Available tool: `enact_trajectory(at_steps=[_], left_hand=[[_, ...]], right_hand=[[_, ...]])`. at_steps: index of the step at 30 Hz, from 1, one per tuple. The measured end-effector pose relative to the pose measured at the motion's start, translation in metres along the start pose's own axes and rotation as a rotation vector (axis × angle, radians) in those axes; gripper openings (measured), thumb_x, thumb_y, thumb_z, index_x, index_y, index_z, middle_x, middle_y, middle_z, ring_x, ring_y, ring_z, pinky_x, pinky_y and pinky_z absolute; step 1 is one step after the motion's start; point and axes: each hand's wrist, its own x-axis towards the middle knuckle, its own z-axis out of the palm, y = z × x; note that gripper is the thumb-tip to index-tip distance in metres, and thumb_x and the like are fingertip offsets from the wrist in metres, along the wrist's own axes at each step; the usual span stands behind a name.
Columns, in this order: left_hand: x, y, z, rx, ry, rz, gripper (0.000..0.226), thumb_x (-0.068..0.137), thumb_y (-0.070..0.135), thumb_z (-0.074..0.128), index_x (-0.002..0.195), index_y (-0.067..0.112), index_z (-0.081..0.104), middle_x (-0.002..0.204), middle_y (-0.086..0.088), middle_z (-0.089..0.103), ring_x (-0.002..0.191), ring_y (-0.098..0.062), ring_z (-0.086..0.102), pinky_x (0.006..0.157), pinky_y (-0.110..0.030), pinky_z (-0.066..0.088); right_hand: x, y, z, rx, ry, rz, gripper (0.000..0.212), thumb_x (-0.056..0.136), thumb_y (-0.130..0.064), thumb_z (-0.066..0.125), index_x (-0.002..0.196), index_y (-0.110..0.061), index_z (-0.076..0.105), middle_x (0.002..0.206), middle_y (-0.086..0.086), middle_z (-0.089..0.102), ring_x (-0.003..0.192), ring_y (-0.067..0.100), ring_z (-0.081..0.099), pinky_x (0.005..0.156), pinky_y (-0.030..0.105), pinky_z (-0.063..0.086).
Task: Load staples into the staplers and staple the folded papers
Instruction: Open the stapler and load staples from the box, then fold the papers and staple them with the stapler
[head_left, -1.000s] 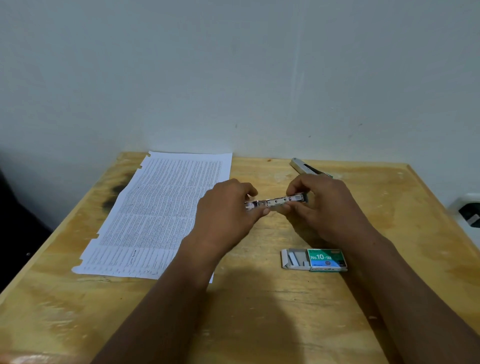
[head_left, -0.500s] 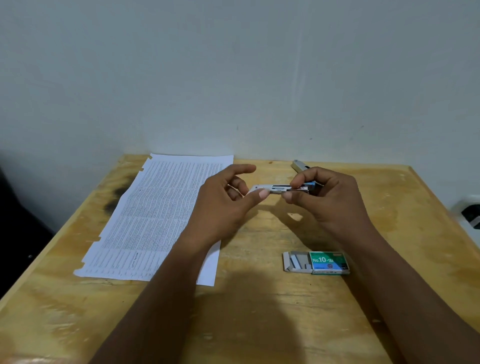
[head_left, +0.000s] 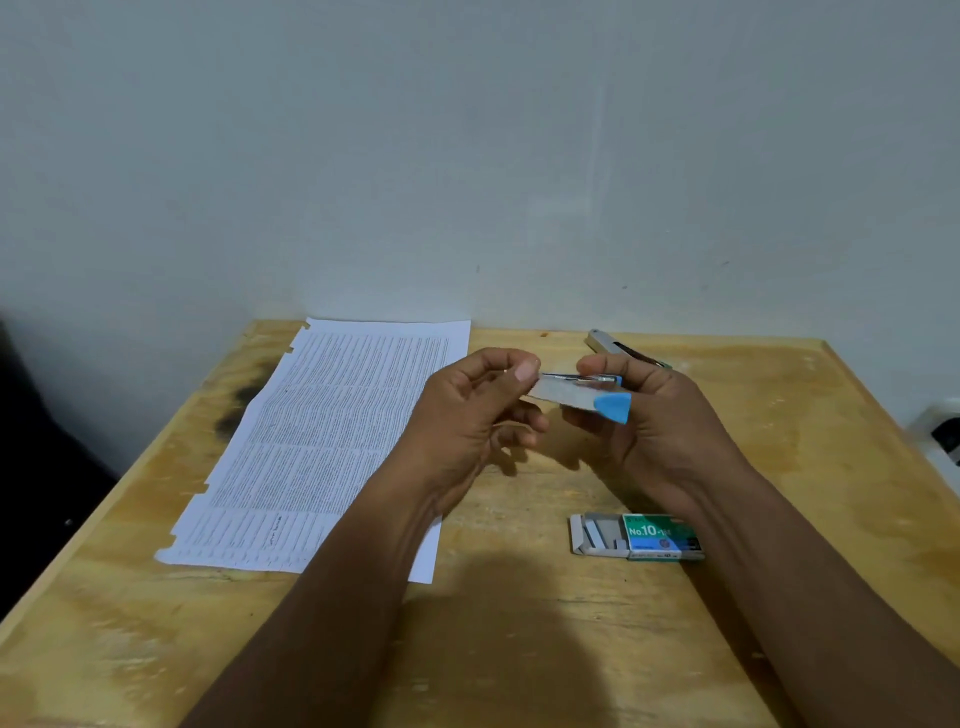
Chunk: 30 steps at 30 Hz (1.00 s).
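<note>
A small silver stapler with a blue end is held in the air above the wooden table. My left hand pinches its left end with thumb and fingers. My right hand grips its right, blue end. A second grey stapler lies at the table's back edge, partly hidden behind my right hand. An open green box of staples lies on the table below my right wrist, with staple strips showing at its left. Printed papers lie flat on the left half of the table.
A white wall rises right behind the table. At the far right edge a white socket with a black plug shows beside the table. A dark scorch mark stains the wood left of the papers.
Both hands have lifted the stapler and turned it, so its flat silver side and blue end now face me. The left fingers have closed back onto its left end.
</note>
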Motion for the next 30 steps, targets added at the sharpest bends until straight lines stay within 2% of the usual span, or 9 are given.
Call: enact_trajectory(at_steps=[4,9,12,15,17,19,24,27,30], left_hand=[[0.005,-0.001,0.001,0.01,0.23,0.162,0.023,0.078,0.028,0.078,0.091,0.009,0.075,0.071,-0.006,0.069,0.057,-0.015,0.066,0.054,-0.023,0.056],[0.001,-0.009,0.002,0.417,0.303,0.283,0.012,0.084,0.03,0.081,0.09,0.02,0.076,0.075,0.005,0.074,0.067,-0.005,0.067,0.064,-0.025,0.055],[0.004,-0.012,-0.004,0.802,0.349,0.295,0.038,0.083,0.062,0.071,0.108,0.034,0.068,0.097,0.012,0.072,0.095,0.001,0.062,0.084,-0.028,0.047],[0.005,-0.01,-0.02,1.387,0.471,0.094,0.084,0.081,0.089,0.036,0.141,0.032,0.05,0.144,-0.001,0.054,0.136,-0.024,0.044,0.111,-0.05,0.031],[0.003,-0.009,-0.028,1.571,0.47,-0.095,0.094,0.079,0.091,0.034,0.149,0.027,0.041,0.157,-0.01,0.038,0.145,-0.034,0.031,0.114,-0.054,0.025],[0.001,-0.011,-0.033,1.641,0.425,-0.149,0.088,0.081,0.085,0.043,0.147,0.026,0.043,0.155,-0.011,0.038,0.143,-0.035,0.033,0.112,-0.051,0.029],[-0.001,-0.009,-0.02,1.608,0.436,0.039,0.048,0.09,0.06,0.058,0.118,0.021,0.065,0.121,-0.003,0.063,0.114,-0.028,0.056,0.086,-0.04,0.048],[-0.004,-0.007,-0.009,1.538,0.497,0.137,0.022,0.092,0.035,0.057,0.095,0.018,0.07,0.095,0.001,0.069,0.092,-0.025,0.065,0.074,-0.036,0.053],[-0.013,0.001,-0.002,1.428,0.594,0.245,0.017,0.094,0.031,0.057,0.087,0.021,0.069,0.084,0.007,0.07,0.078,-0.018,0.066,0.065,-0.031,0.049]], right_hand=[[-0.002,-0.003,-0.002,0.28,-0.151,0.027,0.036,0.083,-0.016,0.064,0.114,0.003,0.067,0.106,0.019,0.07,0.095,0.03,0.07,0.083,0.037,0.06],[0.001,0.008,0.006,-0.172,0.073,-0.157,0.034,0.079,-0.03,0.077,0.107,-0.012,0.074,0.102,0.009,0.077,0.101,0.025,0.072,0.087,0.036,0.057],[0.001,0.004,0.003,-0.269,0.143,-0.28,0.023,0.081,-0.027,0.077,0.1,-0.016,0.076,0.096,0.005,0.078,0.094,0.021,0.074,0.083,0.033,0.058],[0.003,-0.002,-0.005,-0.286,0.185,-0.348,0.024,0.079,-0.026,0.079,0.1,-0.015,0.076,0.094,0.006,0.077,0.089,0.019,0.074,0.083,0.033,0.058],[0.003,-0.003,-0.008,-0.222,0.211,-0.327,0.027,0.076,-0.03,0.08,0.098,-0.015,0.077,0.098,0.011,0.076,0.09,0.02,0.072,0.083,0.034,0.058],[0.005,-0.006,-0.009,-0.052,0.217,-0.263,0.021,0.079,-0.029,0.078,0.094,-0.014,0.076,0.095,0.011,0.077,0.092,0.023,0.07,0.084,0.036,0.057],[0.004,-0.011,-0.008,0.261,0.188,-0.078,0.025,0.09,-0.017,0.064,0.113,-0.005,0.065,0.086,0.009,0.063,0.076,0.023,0.066,0.076,0.039,0.06],[0.003,-0.007,-0.007,0.093,0.128,-0.008,0.021,0.091,-0.012,0.057,0.111,-0.009,0.064,0.073,0.008,0.053,0.057,0.019,0.055,0.051,0.031,0.049],[0.004,-0.003,-0.006,-0.04,0.067,0.003,0.022,0.091,-0.009,0.059,0.112,-0.007,0.065,0.075,0.01,0.05,0.054,0.018,0.05,0.044,0.028,0.039]])
